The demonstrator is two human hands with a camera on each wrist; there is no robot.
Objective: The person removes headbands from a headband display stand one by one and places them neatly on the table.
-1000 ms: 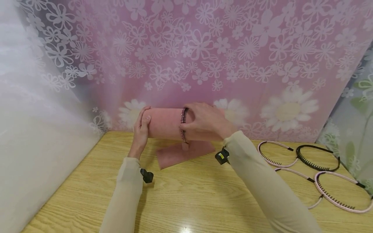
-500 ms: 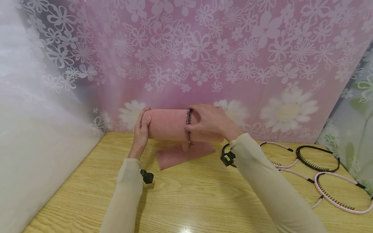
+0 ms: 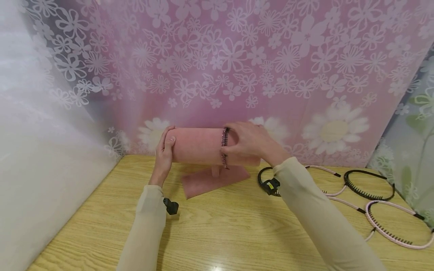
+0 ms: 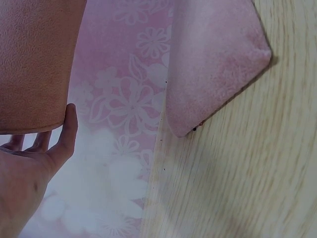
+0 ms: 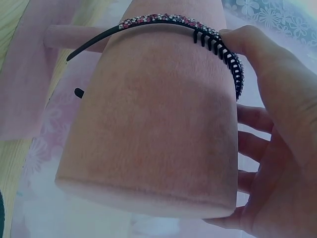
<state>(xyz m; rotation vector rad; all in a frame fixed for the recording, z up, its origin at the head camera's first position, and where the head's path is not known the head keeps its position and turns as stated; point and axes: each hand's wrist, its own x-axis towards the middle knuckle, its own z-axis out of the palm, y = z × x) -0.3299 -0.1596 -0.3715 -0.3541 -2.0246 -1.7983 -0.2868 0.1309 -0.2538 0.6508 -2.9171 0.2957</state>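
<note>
A pink plush roll on a stand, a headband display [image 3: 198, 145], sits near the back of the table. My left hand [image 3: 164, 154] grips its left end, thumb on the front; in the left wrist view the fingers of the left hand [image 4: 34, 168] reach behind the rim. Around the roll, right of its middle, is a toothed black headband [image 3: 225, 140] with pink and silver sparkles. My right hand [image 3: 252, 141] holds that headband, thumb in front and fingers behind the roll. In the right wrist view the free tips of the headband [image 5: 163, 20] stick out below the roll.
Several other toothed headbands lie at right: a black headband [image 3: 362, 170], a pink headband [image 3: 415, 246], and more partly covered by my right sleeve [image 3: 322, 210]. Another black headband [image 3: 259, 177] is beside my right wrist. A floral curtain [image 3: 217, 75] hangs behind the wooden table [image 3: 210, 229].
My right hand has slid the sparkly headband rightward along the roll. A black headband formerly hidden beneath the right wrist has come into view. The left hand stays at the roll's left end.
</note>
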